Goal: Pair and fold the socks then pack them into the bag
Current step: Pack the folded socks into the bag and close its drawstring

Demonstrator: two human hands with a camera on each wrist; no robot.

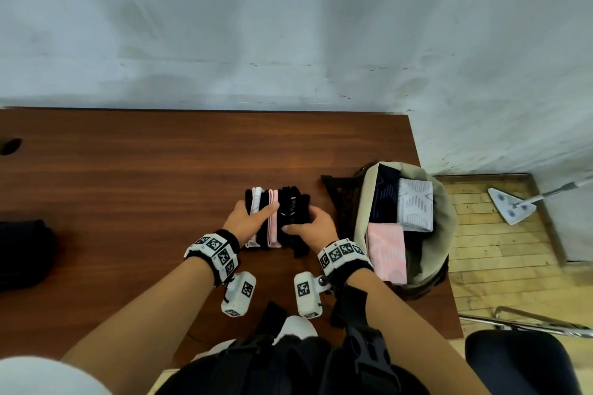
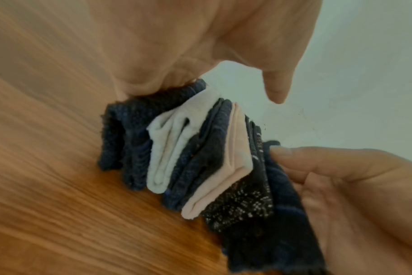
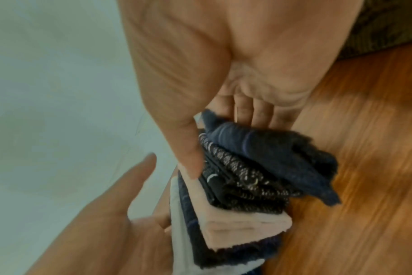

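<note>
Squeezing a row of folded socks (image 1: 276,218) between both hands at mid-table (image 1: 128,176). Near edge: torso gear and wrist trackers hide part of the tabletop. Left hand (image 1: 248,222) lies on the row's left side, fingers curled over dark and white pairs, thumb lifted off. Right hand (image 1: 313,224) grips the black patterned pair at the right end, thumb on top, fingers behind. Socks stand on edge, so counting pairs is hard; wrist views blurred. Right of them, bag (image 1: 444,234) sits open at table corner w/ pink, grey-white and navy folded pairs inside; its bottom is hidden. Far left, dark object (image 1: 22,253) cut off by frame.
</note>
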